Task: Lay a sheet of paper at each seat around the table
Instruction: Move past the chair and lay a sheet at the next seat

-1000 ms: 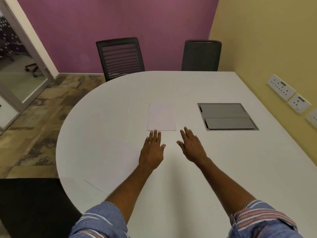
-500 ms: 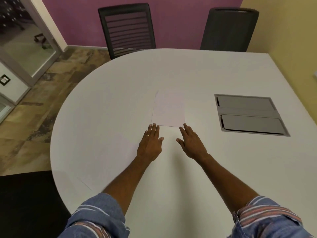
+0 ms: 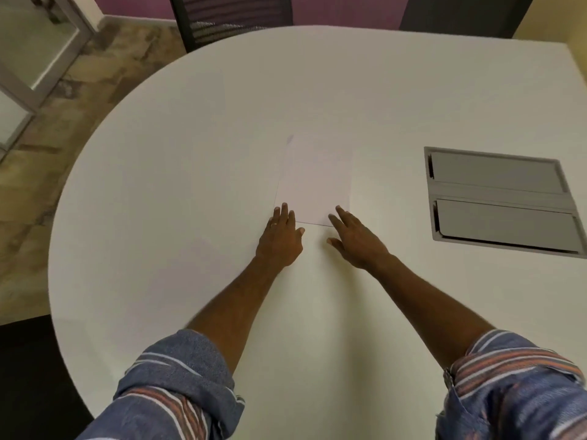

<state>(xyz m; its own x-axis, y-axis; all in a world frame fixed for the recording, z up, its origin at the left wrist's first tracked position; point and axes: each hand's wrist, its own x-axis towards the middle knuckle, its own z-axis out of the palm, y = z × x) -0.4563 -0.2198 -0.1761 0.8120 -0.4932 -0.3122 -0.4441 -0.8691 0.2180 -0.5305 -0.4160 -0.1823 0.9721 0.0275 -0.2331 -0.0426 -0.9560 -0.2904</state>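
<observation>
Both sleeves rolled, arms stretched out over counter [image 3: 178,173]. Left hand [image 3: 281,241] flat, fingers [image 3: 283,212] spread on near left corner of paper [image 3: 316,179], gripping nothing. Right hand [image 3: 357,241] open too, fingertips at near right corner, contact unclear. My read: pinning sheet down to slide or square it. Paper mid-counter, well off every edge, pale against white, far corners hard to trace. Cable hatch [image 3: 502,198] toward right edge, shut. Two chairs at far edge, tops cut off.
</observation>
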